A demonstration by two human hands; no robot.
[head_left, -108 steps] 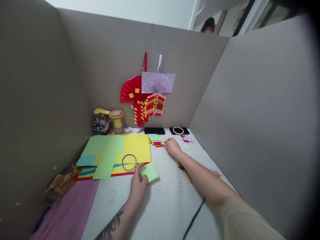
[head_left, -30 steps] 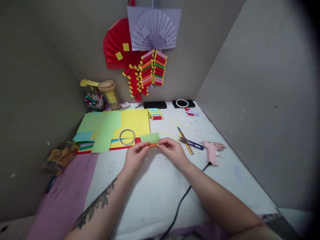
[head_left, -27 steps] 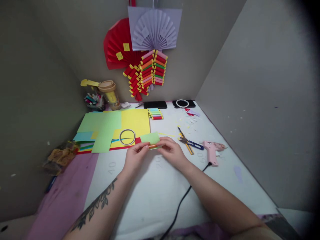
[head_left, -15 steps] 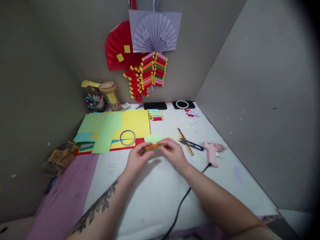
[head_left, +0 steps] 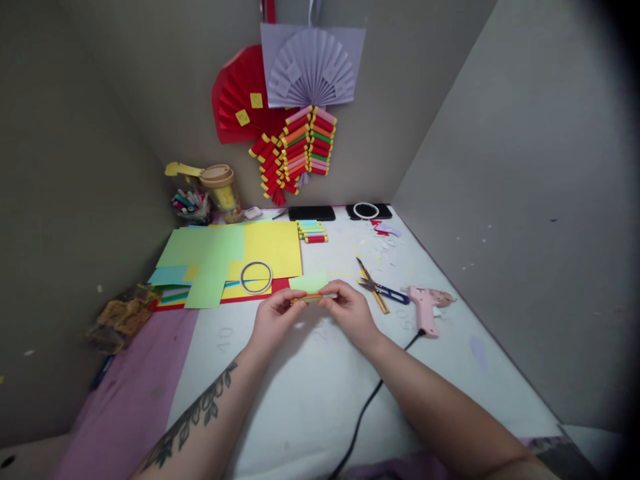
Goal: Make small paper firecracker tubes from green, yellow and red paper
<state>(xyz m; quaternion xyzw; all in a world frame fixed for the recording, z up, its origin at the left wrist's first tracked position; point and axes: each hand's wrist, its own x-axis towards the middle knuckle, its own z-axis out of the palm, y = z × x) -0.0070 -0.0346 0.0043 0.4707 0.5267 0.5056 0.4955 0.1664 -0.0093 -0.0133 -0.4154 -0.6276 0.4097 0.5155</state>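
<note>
Between both hands lies a thin orange pencil-like stick (head_left: 314,297), held level above the table, with pale green along its front that looks like paper against it. My left hand (head_left: 279,313) pinches its left end between thumb and fingers. At the other end, my right hand (head_left: 347,310) grips it the same way, and a pale tip shows near those fingers. Just behind the hands a light green paper piece (head_left: 309,281) lies on the table. Right of them, snips (head_left: 387,291) with dark blue handles lie across a yellow cutter knife (head_left: 376,293).
A pink glue gun (head_left: 424,310) trails a black cord (head_left: 367,403) toward the front edge. Coloured paper sheets (head_left: 270,243) and a tape roll (head_left: 256,277) lie at left. Small paper rolls (head_left: 315,239), two dark phones (head_left: 311,213) and a lidded cup (head_left: 225,193) are at the back.
The stick has turned or rolled slightly between my fingers, so pale green now shows where orange showed before. Both hands stay in nearly the same place; the view has shifted slightly.
</note>
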